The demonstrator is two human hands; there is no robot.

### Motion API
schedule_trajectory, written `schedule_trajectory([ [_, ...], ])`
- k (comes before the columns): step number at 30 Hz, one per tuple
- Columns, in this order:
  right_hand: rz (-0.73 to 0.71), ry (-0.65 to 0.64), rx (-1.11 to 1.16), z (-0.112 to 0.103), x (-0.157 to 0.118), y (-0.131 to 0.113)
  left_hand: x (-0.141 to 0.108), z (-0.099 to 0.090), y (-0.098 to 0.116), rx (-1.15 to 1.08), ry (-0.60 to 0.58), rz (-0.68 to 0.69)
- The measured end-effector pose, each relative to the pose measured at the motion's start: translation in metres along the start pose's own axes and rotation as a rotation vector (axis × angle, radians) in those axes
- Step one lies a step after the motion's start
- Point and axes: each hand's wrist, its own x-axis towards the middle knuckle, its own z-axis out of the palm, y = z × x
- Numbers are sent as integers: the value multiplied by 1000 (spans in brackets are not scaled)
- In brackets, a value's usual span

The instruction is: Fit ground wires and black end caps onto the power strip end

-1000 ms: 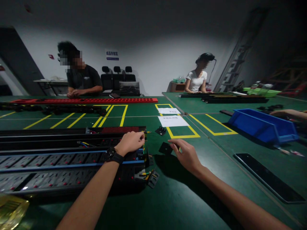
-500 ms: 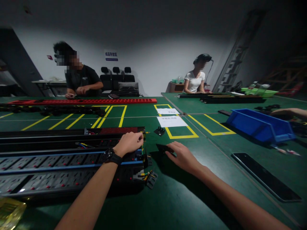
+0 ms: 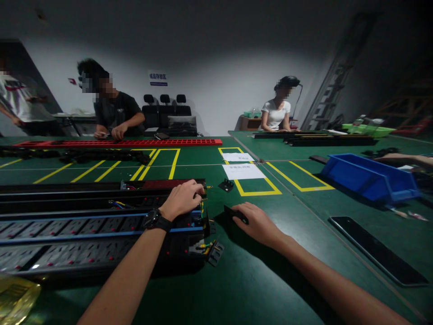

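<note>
Several long black power strips (image 3: 84, 253) with red-lit sockets lie side by side on the left. My left hand (image 3: 182, 197) is closed over the end of one of the rear strips, its fingers curled at the edge. Just right of the strip ends, my right hand (image 3: 252, 222) pinches a thin black end plate (image 3: 231, 211), held tilted above the table. Another black end cap (image 3: 214, 253) hangs by yellow-green wires from the nearest strip. A small loose black bracket (image 3: 226, 185) lies beyond my hands.
Two white paper sheets (image 3: 244, 172) lie on the green table (image 3: 270, 289). To the right are a dark phone (image 3: 375, 248) and a blue bin (image 3: 368, 180), with another person's hand beyond. A red slotted rail (image 3: 162, 143) lies at the back, near co-workers. Yellow transparent packaging (image 3: 16, 298) sits lower left.
The end plate in my right hand has tipped slightly more upright. My left hand stays at the strip end, its fingers shifted a little. A person has come into view at the far left.
</note>
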Motion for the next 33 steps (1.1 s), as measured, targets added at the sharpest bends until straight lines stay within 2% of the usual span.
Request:
schedule_trajectory([
  [3,-5,-4,-2,0,0,0,-1,-2,-1,-7,23,-7],
  [8,-4,-8,-22,2,0,1,-1,-2,3,11,-58,8],
  [17,3,0,-19,5,-1,3,0,-8,13,92,-99,19],
  [27,17,-7,-27,8,-2,5,0,-5,13,106,-80,19],
  [33,55,61,-88,9,-2,8,-1,-4,17,191,-79,-48],
])
